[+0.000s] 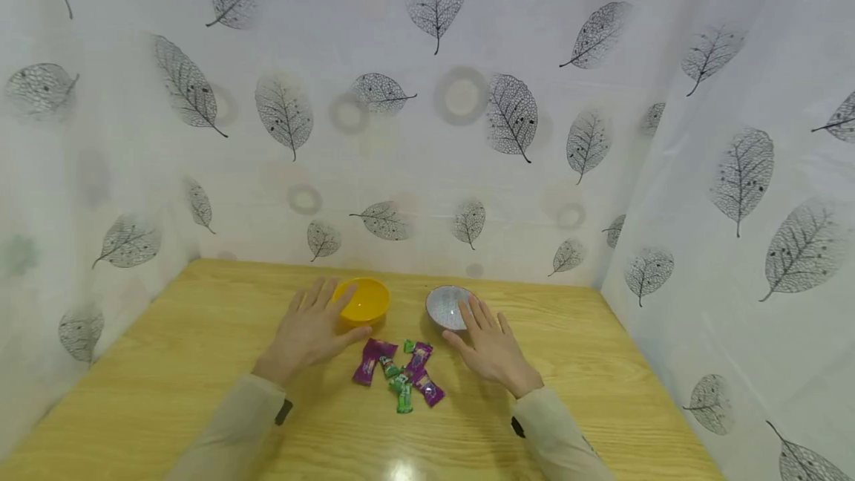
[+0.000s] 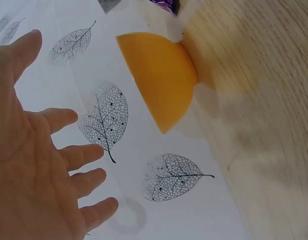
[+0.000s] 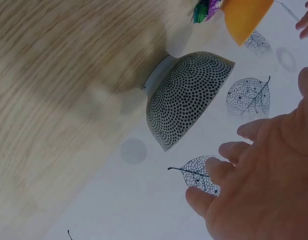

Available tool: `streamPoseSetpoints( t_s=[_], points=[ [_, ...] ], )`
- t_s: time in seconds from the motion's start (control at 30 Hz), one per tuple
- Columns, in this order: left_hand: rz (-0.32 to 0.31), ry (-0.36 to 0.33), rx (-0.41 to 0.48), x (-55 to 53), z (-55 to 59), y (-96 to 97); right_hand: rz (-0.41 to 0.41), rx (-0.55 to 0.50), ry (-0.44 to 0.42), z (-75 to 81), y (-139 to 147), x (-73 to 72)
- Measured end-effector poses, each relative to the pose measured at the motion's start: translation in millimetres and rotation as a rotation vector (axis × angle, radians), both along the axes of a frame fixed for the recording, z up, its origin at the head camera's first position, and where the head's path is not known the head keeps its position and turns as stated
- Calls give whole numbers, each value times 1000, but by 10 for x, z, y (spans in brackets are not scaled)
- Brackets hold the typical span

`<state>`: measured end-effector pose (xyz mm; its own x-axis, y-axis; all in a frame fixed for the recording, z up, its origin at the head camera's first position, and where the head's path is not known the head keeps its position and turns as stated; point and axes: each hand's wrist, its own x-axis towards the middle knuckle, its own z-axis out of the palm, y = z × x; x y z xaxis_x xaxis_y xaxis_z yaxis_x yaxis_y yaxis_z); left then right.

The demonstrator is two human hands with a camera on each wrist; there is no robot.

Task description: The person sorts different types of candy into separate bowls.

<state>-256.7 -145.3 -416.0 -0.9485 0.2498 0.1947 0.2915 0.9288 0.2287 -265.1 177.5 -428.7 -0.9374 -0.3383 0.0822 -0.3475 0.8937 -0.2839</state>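
My left hand [image 1: 306, 334] hovers with fingers spread by the yellow bowl [image 1: 367, 304], its index fingertip overlapping the bowl's edge in the head view. The left wrist view shows its palm [image 2: 28, 165] apart from the bowl [image 2: 161, 75]. Likewise spread, my right hand [image 1: 490, 347] is above the near side of a patterned bowl [image 1: 446, 306]. That bowl's outside [image 3: 189, 90] is dotted black on white in the right wrist view. Between the hands lies a loose group of wrapped candies, some purple [image 1: 366, 370] and some green [image 1: 404, 396]. Neither hand holds anything.
The wooden table [image 1: 334, 444] ends at a white curtain [image 1: 401, 162] printed with dark leaves, which runs behind it and along the sides. Both bowls stand toward the far edge, with the candies nearer to me.
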Motion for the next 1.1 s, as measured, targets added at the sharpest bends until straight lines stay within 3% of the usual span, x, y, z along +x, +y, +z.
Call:
streamPoseSetpoints(
  t_s=[0.33,0.53,0.7,0.93,1.1],
  points=[
    [-1,63,15,-19,11,7,49,-1,37,34,-41,12],
    [-14,38,80,-52,18,-21,88,-29,57,19,-74,27],
    [-47,25,185,-134,-32,-58,118,-82,106,-11,-114,10],
    [-104,-23,360,-235,-154,-135,122,-292,36,-36,-193,2],
    [-97,-103,474,-296,-211,-185,86,-393,7,-62,-218,-9]
  ],
)
